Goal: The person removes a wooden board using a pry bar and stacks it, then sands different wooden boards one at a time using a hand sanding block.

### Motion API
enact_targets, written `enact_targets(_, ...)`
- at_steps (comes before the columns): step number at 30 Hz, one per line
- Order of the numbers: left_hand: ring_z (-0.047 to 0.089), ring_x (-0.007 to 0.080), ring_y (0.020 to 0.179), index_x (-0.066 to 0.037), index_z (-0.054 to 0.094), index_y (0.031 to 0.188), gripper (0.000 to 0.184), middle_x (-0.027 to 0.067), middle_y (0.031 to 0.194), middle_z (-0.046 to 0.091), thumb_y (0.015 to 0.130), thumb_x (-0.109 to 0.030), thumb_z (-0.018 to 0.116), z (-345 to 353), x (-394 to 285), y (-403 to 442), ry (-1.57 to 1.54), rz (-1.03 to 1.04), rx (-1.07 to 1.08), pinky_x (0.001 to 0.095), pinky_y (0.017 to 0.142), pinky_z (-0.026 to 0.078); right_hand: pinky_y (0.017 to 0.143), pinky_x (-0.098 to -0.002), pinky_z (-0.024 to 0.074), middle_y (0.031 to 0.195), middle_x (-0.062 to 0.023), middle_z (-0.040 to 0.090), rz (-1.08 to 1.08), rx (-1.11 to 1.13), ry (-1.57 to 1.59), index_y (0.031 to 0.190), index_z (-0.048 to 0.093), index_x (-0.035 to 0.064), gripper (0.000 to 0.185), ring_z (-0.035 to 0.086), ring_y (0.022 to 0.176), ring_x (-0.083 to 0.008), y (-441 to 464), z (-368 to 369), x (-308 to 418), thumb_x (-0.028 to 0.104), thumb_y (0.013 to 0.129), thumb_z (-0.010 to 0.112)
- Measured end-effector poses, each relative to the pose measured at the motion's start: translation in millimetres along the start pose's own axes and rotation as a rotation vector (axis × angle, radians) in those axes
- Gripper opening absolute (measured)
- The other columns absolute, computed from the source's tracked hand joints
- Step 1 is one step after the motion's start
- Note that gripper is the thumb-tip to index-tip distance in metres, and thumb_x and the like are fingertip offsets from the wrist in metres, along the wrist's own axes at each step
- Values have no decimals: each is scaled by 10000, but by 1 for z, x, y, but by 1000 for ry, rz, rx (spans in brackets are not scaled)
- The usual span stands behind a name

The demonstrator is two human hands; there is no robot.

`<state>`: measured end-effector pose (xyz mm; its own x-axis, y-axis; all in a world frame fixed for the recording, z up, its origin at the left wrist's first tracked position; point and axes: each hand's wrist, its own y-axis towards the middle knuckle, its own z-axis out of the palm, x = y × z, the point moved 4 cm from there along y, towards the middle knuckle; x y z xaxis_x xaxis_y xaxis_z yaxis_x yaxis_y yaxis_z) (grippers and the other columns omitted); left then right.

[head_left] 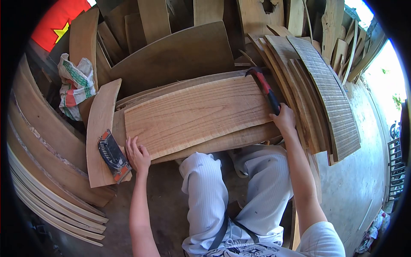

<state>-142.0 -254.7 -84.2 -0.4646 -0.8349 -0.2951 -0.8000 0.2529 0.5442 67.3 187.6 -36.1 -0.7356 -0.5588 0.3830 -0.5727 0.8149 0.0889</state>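
Observation:
My right hand point(284, 119) is wrapped round the black grip of a claw hammer point(266, 88) with a red and black handle. The hammer's head lies over the far right corner of a pale wooden plank point(197, 113) with dark grain lines. My left hand point(138, 156) rests at the near left corner of this plank, fingers stretched out along its end. Just left of that hand, a hand sander point(113, 155) with a metal spring and orange ends sits on a narrower board point(100, 124).
Rough boards point(308, 85) are stacked at the right. Long curved-looking planks point(47, 132) lie at the left. A woven sack point(76, 88) hangs at the back left. Behind stands a large brown panel point(175, 60) among leaning boards. My knees point(203, 175) are close to the work surface.

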Motion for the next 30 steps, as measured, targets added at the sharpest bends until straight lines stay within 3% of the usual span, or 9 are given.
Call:
enact_targets(4,254,364,1156,-85,412,1113,371,222,1236,279,750,-159,432,3,5,-2,76,-61,53,419,947,222,709,-388,426,846,-177,568,63,28,-48,963,494,17,459,541,842,-309,-1,2,-2,224,602,686)
enact_targets(12,216,408,1158,-85,368,1157,406,272,1231,249,779,-217,438,7,11,-4,192,-121,34,443,970,159,730,-401,421,872,-195,555,100,39,-62,1009,462,16,434,526,868,-330,0,8,-8,178,652,650)
enact_targets(14,214,412,1157,-80,364,1158,413,278,1231,246,779,-224,444,8,13,-3,205,-113,17,445,973,149,731,-393,421,862,-203,540,49,-102,-84,993,477,11,388,519,854,-338,-7,2,3,142,660,626)
enact_targets(15,220,413,1153,-71,366,1151,413,274,1220,263,778,-228,449,8,14,-3,195,-118,6,448,975,143,731,-393,421,862,-203,540,49,-105,-84,993,477,11,388,519,854,-338,-5,4,1,142,660,626)
enact_targets(17,225,415,1148,-62,368,1144,414,269,1209,281,777,-232,453,9,17,-3,183,-120,-4,451,977,137,743,-416,412,911,-221,502,-238,-155,41,945,503,4,309,496,853,-368,-2,11,7,122,671,585)
enact_targets(18,237,409,1142,-56,373,1135,408,256,1187,312,774,-228,461,11,18,-2,171,-119,2,446,978,140,743,-416,412,911,-221,502,-235,-156,42,945,503,4,309,496,853,-368,-1,17,5,122,671,585)
enact_targets(21,262,396,1130,-49,382,1119,398,231,1142,369,767,-209,476,9,19,-1,105,-103,-6,436,981,147,781,-419,385,951,-245,472,-170,135,117,949,512,-11,339,466,876,-388,0,40,5,170,669,573)
enact_targets(28,317,370,1094,-37,398,1083,422,207,1073,446,729,-211,548,6,24,4,-31,-237,-56,423,943,212,834,-440,355,1087,-255,377,-72,169,32,968,494,-56,381,352,1029,-386,-8,45,20,212,702,547)
enact_targets(30,387,340,1037,-13,436,1016,374,200,1011,481,727,-220,554,9,38,12,-53,-199,-74,402,897,275,844,-443,348,1104,-240,373,-20,172,42,992,491,-52,400,329,1055,-377,-10,43,25,219,703,541)
